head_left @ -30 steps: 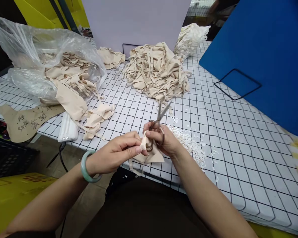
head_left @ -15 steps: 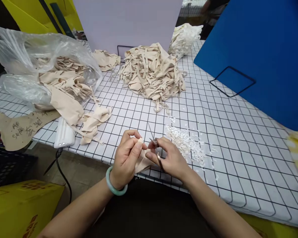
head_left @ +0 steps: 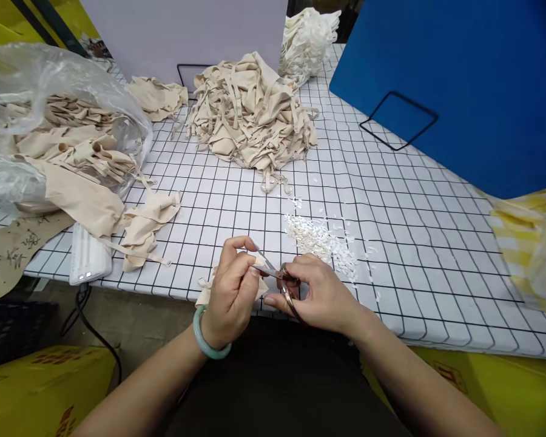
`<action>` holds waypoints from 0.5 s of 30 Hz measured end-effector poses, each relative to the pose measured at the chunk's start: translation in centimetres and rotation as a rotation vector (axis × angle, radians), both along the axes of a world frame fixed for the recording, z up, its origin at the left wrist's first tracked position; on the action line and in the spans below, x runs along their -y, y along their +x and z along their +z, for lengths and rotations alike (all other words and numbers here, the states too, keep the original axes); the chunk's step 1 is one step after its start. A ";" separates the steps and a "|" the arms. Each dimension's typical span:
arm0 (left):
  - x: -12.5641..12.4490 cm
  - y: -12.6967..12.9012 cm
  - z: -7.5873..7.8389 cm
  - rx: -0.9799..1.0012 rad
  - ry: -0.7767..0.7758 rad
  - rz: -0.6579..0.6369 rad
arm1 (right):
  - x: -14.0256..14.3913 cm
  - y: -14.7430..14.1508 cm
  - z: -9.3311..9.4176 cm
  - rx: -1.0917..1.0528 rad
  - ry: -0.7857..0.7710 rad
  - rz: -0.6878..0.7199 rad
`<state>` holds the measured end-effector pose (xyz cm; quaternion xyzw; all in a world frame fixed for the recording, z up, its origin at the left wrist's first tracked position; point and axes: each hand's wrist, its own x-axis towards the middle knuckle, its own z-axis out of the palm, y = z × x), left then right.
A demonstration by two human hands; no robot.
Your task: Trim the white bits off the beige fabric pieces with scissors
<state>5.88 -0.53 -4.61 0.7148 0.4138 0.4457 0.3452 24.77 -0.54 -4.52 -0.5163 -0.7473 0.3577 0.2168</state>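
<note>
My left hand [head_left: 231, 290], with a green bangle on the wrist, pinches a small beige fabric piece [head_left: 205, 294] at the table's near edge. My right hand [head_left: 319, 294] grips a pair of small scissors [head_left: 276, 278]; the blades point left, toward the fingertips of my left hand. Most of the fabric piece is hidden behind my left hand. Just beyond my right hand lies a scatter of small white clippings [head_left: 322, 240].
A white checked table [head_left: 391, 243] bears a big heap of beige fabric pieces [head_left: 250, 115], a clear plastic bag of more pieces [head_left: 59, 139], loose pieces [head_left: 145, 221], a white device [head_left: 88, 258] and brown paper [head_left: 6, 258]. A blue board [head_left: 459, 79] stands right.
The scissors swung from pointing away over the table to pointing left at my left hand. Both hands drew closer to the table's near edge; the view tilted downward.
</note>
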 end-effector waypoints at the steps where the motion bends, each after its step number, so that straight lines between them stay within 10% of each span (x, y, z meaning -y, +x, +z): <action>1: 0.0 0.0 0.0 -0.010 0.006 -0.002 | 0.0 0.0 0.0 -0.005 -0.003 0.004; 15: -0.1 0.4 0.1 -0.005 0.065 -0.068 | -0.2 -0.3 0.1 -0.069 -0.026 -0.014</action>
